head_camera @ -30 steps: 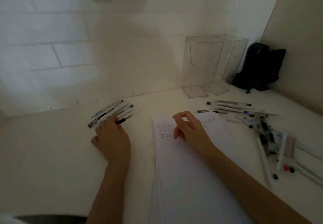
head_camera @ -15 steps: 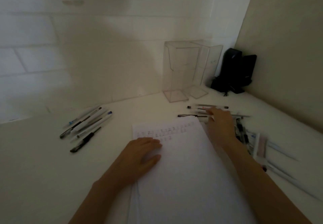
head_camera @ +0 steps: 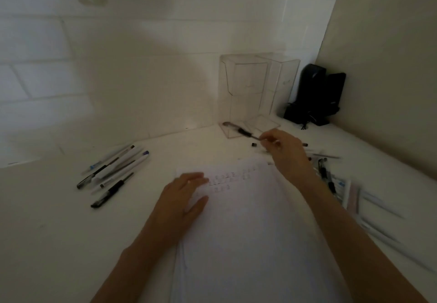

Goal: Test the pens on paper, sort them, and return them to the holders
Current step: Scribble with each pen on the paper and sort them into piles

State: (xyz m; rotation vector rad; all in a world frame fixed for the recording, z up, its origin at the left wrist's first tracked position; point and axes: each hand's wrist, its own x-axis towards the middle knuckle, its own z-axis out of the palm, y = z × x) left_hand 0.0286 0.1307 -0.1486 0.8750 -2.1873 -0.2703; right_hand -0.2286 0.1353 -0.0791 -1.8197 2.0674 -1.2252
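Our right hand (head_camera: 287, 153) is pinching a black-grip pen (head_camera: 243, 132) by one end, in front of the clear holders (head_camera: 246, 89), while our left hand (head_camera: 184, 198) is lying flat, fingers straight, on the paper (head_camera: 248, 243).
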